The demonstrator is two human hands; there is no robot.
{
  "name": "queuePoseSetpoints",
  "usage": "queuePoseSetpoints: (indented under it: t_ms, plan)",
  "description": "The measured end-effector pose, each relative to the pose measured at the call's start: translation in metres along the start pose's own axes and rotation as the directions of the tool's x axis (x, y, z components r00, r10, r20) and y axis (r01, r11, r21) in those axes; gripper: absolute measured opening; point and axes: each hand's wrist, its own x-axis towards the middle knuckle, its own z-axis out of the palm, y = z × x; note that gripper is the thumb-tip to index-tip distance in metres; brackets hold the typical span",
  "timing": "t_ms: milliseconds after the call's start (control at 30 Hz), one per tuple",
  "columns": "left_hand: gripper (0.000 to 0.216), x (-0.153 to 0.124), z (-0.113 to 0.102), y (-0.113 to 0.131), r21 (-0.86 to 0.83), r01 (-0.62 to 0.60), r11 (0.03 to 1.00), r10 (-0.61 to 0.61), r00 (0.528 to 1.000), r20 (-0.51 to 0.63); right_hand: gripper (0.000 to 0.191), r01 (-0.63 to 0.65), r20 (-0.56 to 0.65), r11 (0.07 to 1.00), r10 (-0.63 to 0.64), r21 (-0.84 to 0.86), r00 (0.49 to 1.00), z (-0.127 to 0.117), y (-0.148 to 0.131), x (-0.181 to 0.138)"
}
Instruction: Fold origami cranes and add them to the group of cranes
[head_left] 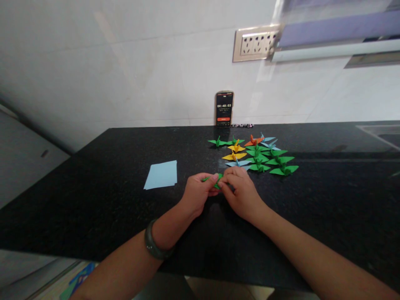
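A small folded piece of green paper (pixel 216 180) sits between my two hands just above the black countertop (pixel 93 196). My left hand (pixel 198 191) pinches its left end with thumb and fingers closed. My right hand (pixel 240 189) pinches its right end, fingers curled over it. Most of the paper is hidden by my fingers. Behind my hands lie several finished paper cranes (pixel 258 154) in green, yellow, orange and light blue.
A stack of light blue paper squares (pixel 161 175) lies to the left of my hands. A phone (pixel 224 108) with a running timer leans against the white wall. A socket plate (pixel 254 43) is on the wall. A sink edge (pixel 379 133) shows far right.
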Motion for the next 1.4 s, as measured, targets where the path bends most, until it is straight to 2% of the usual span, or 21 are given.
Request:
queuePoseSetpoints:
  t_ms: [167,300,433,533,600,667,733,833,900,1133,1233,1300,1400]
  plan:
    - [0.027,0.000,0.000,0.002,0.017,0.004,1.000,-0.005,1.000,0.018,0.008,-0.135,-0.056,0.975,0.147,0.176,0.987,0.003,0.004,-0.001]
    - [0.028,-0.001,0.000,0.003,0.007,0.029,1.000,-0.029,0.999,0.032,0.008,-0.155,-0.034,0.961,0.167,0.230,0.985,0.005,0.006,-0.001]
    - [0.030,0.001,-0.001,0.002,-0.041,0.062,0.997,-0.058,0.993,0.102,0.010,-0.157,-0.060,0.960,0.175,0.232,0.983,0.002,0.007,0.000]
    - [0.031,0.001,-0.002,0.001,-0.062,0.048,0.997,-0.041,0.992,0.119,0.011,-0.147,-0.055,0.956,0.165,0.253,0.985,-0.001,0.009,0.001]
    - [0.031,0.001,-0.002,0.002,-0.056,0.027,0.998,-0.021,0.994,0.110,0.003,-0.187,-0.039,0.938,0.207,0.291,0.978,-0.002,0.010,0.000]
    - [0.030,-0.001,-0.001,0.003,-0.033,0.002,0.999,0.001,0.996,0.091,0.016,-0.280,-0.009,0.881,0.307,0.382,0.952,0.000,0.012,-0.001]
    - [0.029,-0.003,0.000,0.005,-0.001,-0.027,1.000,0.027,0.997,0.071,0.033,-0.370,0.082,0.776,0.385,0.510,0.919,0.002,0.014,-0.002]
    - [0.026,-0.004,0.001,0.007,0.038,-0.074,0.997,0.071,0.995,0.068,0.040,-0.413,0.208,0.649,0.371,0.639,0.905,0.003,0.014,-0.002]
    - [0.026,-0.004,0.002,0.005,0.039,-0.095,0.995,0.093,0.993,0.070,0.039,-0.401,0.203,0.633,0.363,0.663,0.909,0.002,0.013,0.000]
    - [0.025,0.001,-0.003,-0.001,-0.019,-0.128,0.992,0.129,0.988,0.085,0.026,-0.405,0.152,0.640,0.413,0.653,0.898,-0.003,0.005,0.003]
    - [0.023,0.002,-0.004,0.000,-0.009,-0.142,0.990,0.142,0.984,0.102,0.018,-0.400,0.124,0.712,0.409,0.577,0.904,-0.004,0.008,0.002]
    - [0.025,0.002,-0.004,0.002,0.015,-0.120,0.993,0.119,0.990,0.079,0.009,-0.314,0.022,0.823,0.346,0.472,0.938,-0.006,0.010,0.001]
    - [0.030,0.001,-0.002,0.003,0.049,-0.023,0.999,0.023,1.000,0.017,0.006,-0.066,-0.170,0.956,0.118,0.284,0.978,-0.009,0.011,0.000]
